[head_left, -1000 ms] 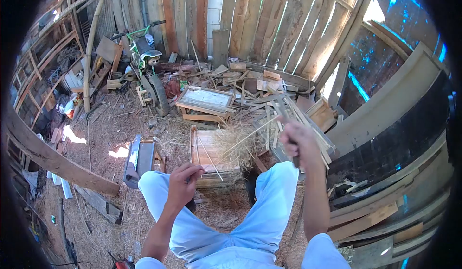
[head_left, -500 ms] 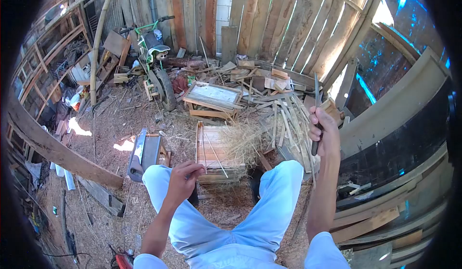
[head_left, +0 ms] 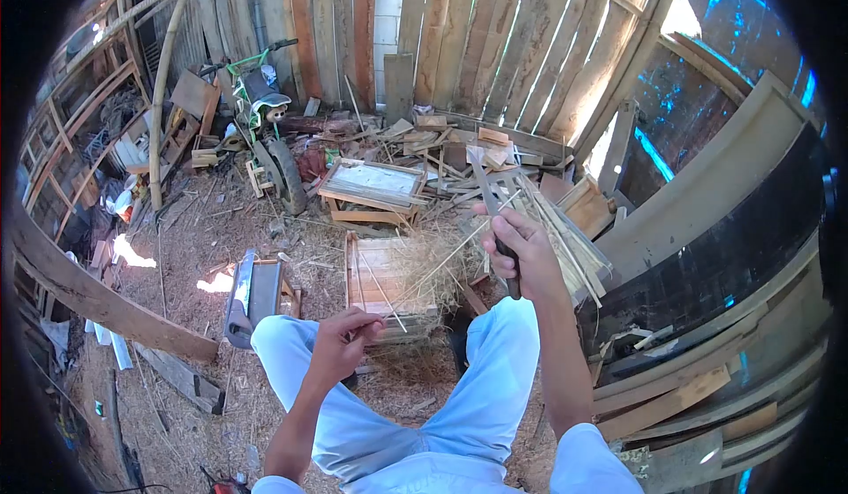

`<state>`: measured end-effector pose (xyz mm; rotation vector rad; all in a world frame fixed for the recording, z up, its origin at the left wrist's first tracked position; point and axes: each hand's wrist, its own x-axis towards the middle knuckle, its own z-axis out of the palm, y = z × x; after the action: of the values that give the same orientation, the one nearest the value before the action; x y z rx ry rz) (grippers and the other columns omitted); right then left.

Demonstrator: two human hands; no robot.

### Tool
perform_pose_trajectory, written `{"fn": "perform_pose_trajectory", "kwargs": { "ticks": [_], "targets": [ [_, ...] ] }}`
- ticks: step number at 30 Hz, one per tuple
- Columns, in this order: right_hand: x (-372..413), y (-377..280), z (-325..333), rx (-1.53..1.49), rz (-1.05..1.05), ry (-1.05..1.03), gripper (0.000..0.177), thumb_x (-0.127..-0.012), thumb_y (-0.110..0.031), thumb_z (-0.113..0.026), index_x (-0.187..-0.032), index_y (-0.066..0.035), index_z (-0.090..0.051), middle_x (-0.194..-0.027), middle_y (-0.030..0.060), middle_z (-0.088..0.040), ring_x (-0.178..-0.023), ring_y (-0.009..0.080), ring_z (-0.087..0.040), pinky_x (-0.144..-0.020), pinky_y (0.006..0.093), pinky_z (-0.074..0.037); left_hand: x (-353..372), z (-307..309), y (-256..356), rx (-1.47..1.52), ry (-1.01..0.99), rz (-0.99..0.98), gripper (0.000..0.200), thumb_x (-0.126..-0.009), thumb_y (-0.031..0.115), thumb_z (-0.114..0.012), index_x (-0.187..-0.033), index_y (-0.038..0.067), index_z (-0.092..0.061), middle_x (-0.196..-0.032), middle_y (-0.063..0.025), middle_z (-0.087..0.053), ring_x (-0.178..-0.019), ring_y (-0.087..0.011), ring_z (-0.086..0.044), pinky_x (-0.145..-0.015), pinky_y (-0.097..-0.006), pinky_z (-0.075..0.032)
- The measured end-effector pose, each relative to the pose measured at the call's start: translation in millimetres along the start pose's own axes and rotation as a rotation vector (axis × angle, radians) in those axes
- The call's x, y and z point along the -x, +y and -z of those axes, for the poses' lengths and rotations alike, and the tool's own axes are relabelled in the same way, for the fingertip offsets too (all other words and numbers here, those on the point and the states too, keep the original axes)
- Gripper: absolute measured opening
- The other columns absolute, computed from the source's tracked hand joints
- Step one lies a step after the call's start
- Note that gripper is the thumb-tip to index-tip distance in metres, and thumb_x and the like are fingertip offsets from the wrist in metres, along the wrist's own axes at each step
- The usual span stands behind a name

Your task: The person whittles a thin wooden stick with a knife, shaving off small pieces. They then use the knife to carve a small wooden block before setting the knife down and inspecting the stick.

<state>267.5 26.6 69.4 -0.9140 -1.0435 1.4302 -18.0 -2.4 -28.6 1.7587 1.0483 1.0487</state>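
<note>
My left hand (head_left: 346, 342) is closed in a pinch above my left knee. A thin pale wooden strip (head_left: 455, 252) slants up and right from its fingertips, passing close to the knife. My right hand (head_left: 523, 251) is wrapped round the dark handle of a knife (head_left: 488, 192), its blade pointing up and slightly left. Between my knees and beyond them stands a low slatted wooden box (head_left: 375, 269). Another thin stick (head_left: 385, 293) lies across its top. Fine curly shavings (head_left: 439, 269) are heaped over the box's right side.
Split strips (head_left: 565, 242) lie in a bundle at right, by a scrap wood pile (head_left: 424, 145). A wooden frame (head_left: 371, 182) sits farther back. Left of my knee is a grey-topped stool (head_left: 262, 293) with a bladed tool (head_left: 240, 304) on it. A small motorbike (head_left: 269, 132) leans at the back.
My right hand has swung left and lower with the knife, bringing it near the strip. The strip from my left hand now slants to the right instead of standing nearly straight ahead.
</note>
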Motion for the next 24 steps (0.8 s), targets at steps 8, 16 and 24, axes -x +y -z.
{"fn": "perform_pose_trajectory", "kwargs": {
  "ticks": [8, 16, 24],
  "targets": [
    [10, 15, -26, -0.027, -0.044, -0.052, 0.033, -0.095, -0.018, -0.051, -0.122, 0.001, -0.051, -0.071, 0.0028, -0.053, -0.046, 0.0034, -0.036, -0.039, 0.0171, -0.027, -17, -23, 29, 0.296, 0.075, 0.067, 0.01, -0.089, 0.006, -0.058, -0.093, -0.002, -0.062, -0.077, -0.0026, -0.061, -0.06, -0.0058, -0.053, -0.053, -0.0189, -0.04],
    [25, 13, -36, -0.09, -0.093, -0.165, 0.033, -0.095, -0.016, -0.05, -0.121, 0.004, -0.051, -0.069, 0.0065, -0.055, -0.045, 0.0044, -0.035, -0.039, 0.0187, -0.026, -23, -37, 63, 0.101, 0.168, -0.125, 0.005, -0.086, 0.003, -0.061, -0.09, 0.002, -0.062, -0.071, -0.0023, -0.053, -0.052, -0.0066, -0.041, -0.047, -0.0227, -0.031],
    [36, 3, -41, -0.038, -0.146, -0.294, 0.035, -0.095, -0.019, -0.05, -0.122, 0.003, -0.052, -0.069, 0.0038, -0.053, -0.046, 0.0034, -0.037, -0.039, 0.0167, -0.026, -13, -35, 77, 0.085, 0.211, -0.161, 0.004, -0.084, 0.003, -0.063, -0.087, 0.002, -0.064, -0.07, -0.0026, -0.053, -0.057, -0.0068, -0.044, -0.05, -0.0216, -0.032]
  ]
}}
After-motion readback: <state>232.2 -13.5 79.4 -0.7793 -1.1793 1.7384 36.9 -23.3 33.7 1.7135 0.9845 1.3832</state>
